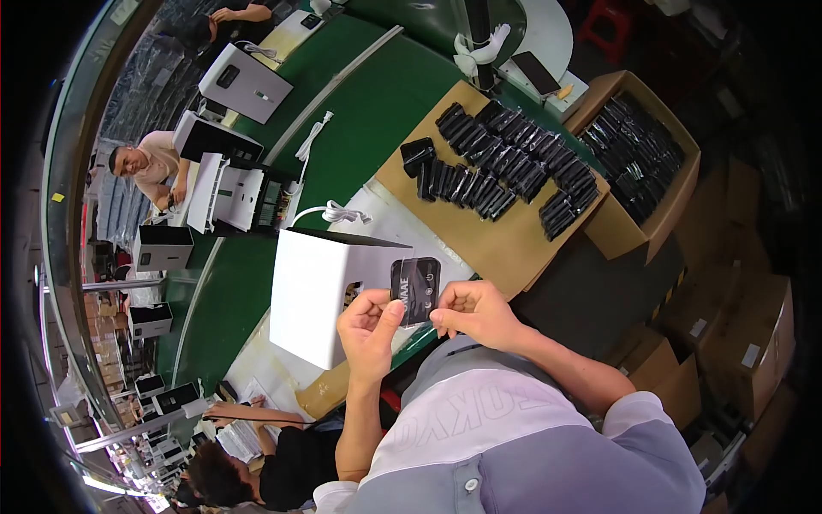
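Observation:
Between my two hands is a small black panel point(425, 300) with rounded corners and pale printed symbols; a clear film or bag sticks out past its left edge. My left hand point(370, 330) pinches its left side, thumb on top. My right hand point(476, 313) has its fingertips closed at the panel's right edge; whether they grip the panel or the film I cannot tell. Just left of and behind the panel stands a white box-shaped appliance point(310, 300) with an opening in its side, partly hidden by my left hand. A coiled white power cord point(342, 214) lies behind it.
Many plastic-wrapped black panels point(505, 158) lie on a cardboard sheet point(479, 248), more in an open carton point(638, 163) at right. A phone point(535, 74) rests near a post. More appliances point(246, 83) stand along the green conveyor point(342, 111). Two co-workers sit at left.

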The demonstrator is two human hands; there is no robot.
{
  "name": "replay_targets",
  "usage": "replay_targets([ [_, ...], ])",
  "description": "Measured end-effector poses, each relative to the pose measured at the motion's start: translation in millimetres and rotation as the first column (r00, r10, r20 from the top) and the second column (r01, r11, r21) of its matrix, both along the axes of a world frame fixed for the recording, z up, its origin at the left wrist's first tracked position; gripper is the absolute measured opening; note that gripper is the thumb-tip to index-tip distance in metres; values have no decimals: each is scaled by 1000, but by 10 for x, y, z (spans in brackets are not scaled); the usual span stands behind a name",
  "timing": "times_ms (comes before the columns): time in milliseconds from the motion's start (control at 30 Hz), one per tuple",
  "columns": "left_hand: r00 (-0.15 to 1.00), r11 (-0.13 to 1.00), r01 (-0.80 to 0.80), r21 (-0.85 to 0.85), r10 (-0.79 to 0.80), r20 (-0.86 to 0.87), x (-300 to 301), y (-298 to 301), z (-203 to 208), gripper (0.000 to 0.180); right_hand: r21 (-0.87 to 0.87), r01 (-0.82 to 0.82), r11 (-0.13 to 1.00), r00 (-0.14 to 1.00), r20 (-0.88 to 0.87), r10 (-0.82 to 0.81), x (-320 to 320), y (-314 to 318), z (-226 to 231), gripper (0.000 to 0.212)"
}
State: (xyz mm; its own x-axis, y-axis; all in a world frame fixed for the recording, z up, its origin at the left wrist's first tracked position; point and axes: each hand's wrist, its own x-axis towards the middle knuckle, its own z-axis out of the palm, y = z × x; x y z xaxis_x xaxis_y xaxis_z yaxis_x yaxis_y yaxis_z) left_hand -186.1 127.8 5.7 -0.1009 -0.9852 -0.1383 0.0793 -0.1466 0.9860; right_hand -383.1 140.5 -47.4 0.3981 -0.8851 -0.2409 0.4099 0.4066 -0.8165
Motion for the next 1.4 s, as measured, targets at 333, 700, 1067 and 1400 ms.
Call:
replay_targets([
  [333, 1000, 1000, 21, 13, -21, -2, -30, 41, 20, 10, -37, 144, 989, 987, -71, -146, -21, -34, 76, 21],
  [700, 994, 1000, 0, 5, -1, 107, -140, 164, -91, 11, -409, 442, 798, 756, -308, -577, 129, -19, 139, 13],
  [1067, 962, 995, -23, -98, 49, 269, -157, 235, -136, 14, -333, 126, 935, 961, -194, -199, 29, -101, 49, 8],
  [1400, 720, 902, 268, -338, 46, 692, 218, 37, 165, 31, -74, 197, 978, 977, -73, -202, 163, -147, -248, 7],
])
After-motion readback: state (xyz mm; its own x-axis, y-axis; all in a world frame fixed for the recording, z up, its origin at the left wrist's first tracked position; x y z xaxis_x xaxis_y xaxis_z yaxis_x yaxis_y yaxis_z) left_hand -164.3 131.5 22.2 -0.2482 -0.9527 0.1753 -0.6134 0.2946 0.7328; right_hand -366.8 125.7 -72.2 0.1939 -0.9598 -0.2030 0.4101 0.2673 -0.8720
